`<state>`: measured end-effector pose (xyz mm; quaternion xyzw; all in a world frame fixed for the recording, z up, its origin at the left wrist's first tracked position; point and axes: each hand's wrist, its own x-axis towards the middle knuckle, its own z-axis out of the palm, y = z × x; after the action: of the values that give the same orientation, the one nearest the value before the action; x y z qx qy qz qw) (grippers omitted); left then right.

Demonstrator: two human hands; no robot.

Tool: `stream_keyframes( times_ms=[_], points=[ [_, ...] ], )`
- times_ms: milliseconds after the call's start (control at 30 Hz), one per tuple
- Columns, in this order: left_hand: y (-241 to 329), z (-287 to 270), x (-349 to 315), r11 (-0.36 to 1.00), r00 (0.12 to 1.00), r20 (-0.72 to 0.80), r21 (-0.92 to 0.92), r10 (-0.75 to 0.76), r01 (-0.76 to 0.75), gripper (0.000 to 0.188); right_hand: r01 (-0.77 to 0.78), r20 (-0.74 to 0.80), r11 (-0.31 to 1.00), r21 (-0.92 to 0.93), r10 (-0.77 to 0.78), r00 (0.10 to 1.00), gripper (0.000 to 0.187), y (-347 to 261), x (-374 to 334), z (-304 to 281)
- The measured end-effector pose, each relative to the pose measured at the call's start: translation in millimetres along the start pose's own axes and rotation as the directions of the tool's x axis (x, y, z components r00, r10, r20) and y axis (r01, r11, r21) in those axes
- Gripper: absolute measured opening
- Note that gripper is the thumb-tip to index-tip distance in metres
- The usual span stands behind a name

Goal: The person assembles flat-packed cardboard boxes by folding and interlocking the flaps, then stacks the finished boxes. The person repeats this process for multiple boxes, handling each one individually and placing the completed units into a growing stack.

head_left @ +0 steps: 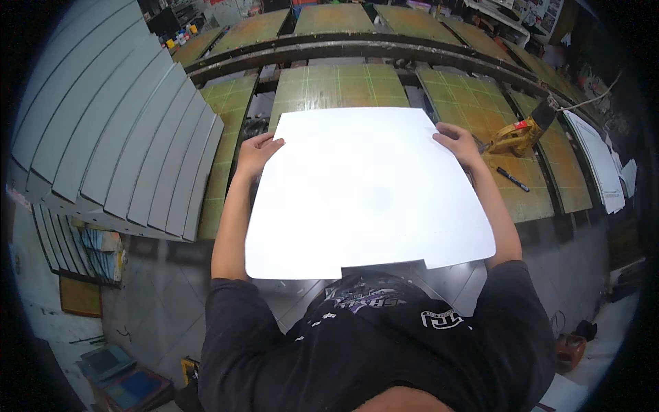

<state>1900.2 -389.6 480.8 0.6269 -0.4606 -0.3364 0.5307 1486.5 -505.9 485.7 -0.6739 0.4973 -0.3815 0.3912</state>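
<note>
My left hand (257, 155) and right hand (460, 143): grasping opposite edges of one plain white, notched, card-like sheet (367, 185); held up, not yet laid down.

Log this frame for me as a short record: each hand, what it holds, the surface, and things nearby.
Left grip: at the left edge of the white sheet, thumb on top
Right grip: at its right edge
Sheet shape: notched along the edge nearest the body
Surface beyond: greenish panels with grid lines
Right side: yellow tool, black marker
Left side: row of large grey slabs
</note>
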Motion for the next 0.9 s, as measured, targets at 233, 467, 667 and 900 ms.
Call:
stream_keyframes(
  times_ms=[233, 467, 667, 900],
  points=[
    [-28.7, 7.1, -12.6, 0.882, 0.939, -0.211, 0.445, 0.271, -0.154, 0.032, -0.003, -0.111, 0.935, -0.356, -0.039, 0.993, 0.050, 8.3, -10.6, 1.2],
    [20.6, -20.7, -61.6, 0.989, 0.988, 0.145, 0.145, -0.054, 0.033, 0.055, -0.074, 0.048, 0.937, -0.340, 0.095, 0.994, 0.067, -48.6, -67.1, -1.5],
    [13.8, -38.1, -152.5, 0.961, 0.923, 0.376, -0.274, 0.080, 0.028, 0.065, -0.132, 0.052, 0.990, -0.057, 0.135, 0.989, 0.060, -50.7, -156.9, -16.4],
    [7.3, -21.0, -162.4, 0.961, 0.972, 0.218, -0.235, -0.092, 0.144, 0.058, -0.130, 0.063, 0.986, 0.109, 0.124, 0.990, 0.059, -21.1, -158.5, 1.8]
  ],
)
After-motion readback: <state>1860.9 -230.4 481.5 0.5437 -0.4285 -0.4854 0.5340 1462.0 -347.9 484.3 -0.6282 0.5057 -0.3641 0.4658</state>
